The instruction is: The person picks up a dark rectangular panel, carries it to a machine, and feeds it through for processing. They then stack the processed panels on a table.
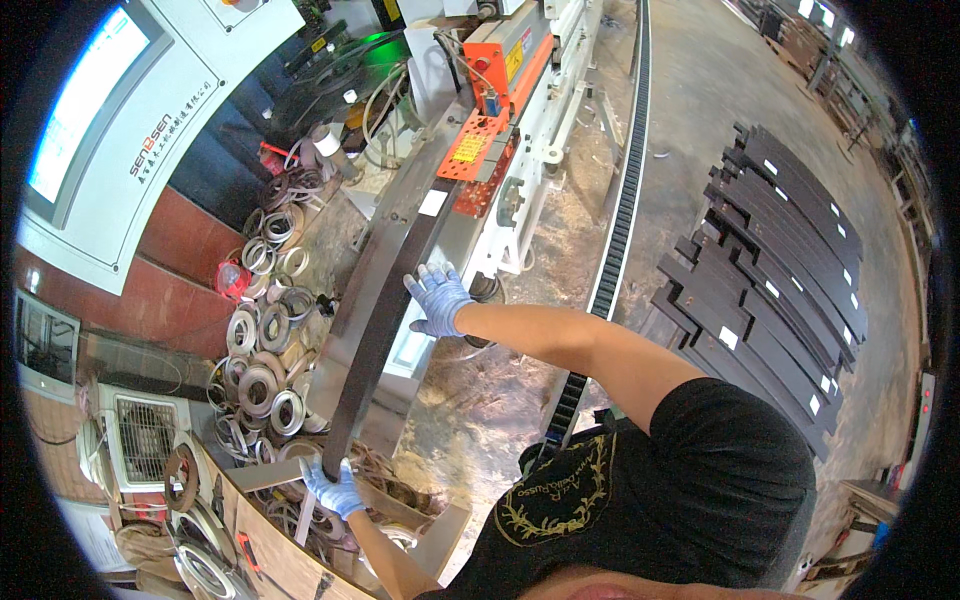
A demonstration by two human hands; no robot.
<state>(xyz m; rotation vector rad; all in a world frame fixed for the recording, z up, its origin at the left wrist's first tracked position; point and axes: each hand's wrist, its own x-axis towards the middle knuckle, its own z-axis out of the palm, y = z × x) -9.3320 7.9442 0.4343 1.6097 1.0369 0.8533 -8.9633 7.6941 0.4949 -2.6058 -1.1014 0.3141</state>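
Right grip [441, 300], metal table [400, 387], dusty floor [695, 85]

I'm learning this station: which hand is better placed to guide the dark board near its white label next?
Probably the right hand: its fingers are at the dark board's side, nearer the white label. The left hand is down at the board's near end.

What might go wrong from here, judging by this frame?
The blue-gloved right hand rests on the long, narrow dark board short of the orange perforated metal guard; carried forward, it might get too close. The blue-gloved left hand is at the board's near end, so uneven pressure could skew it. Loose round pale and brown coils, heaped left of the board, might shift if bumped.
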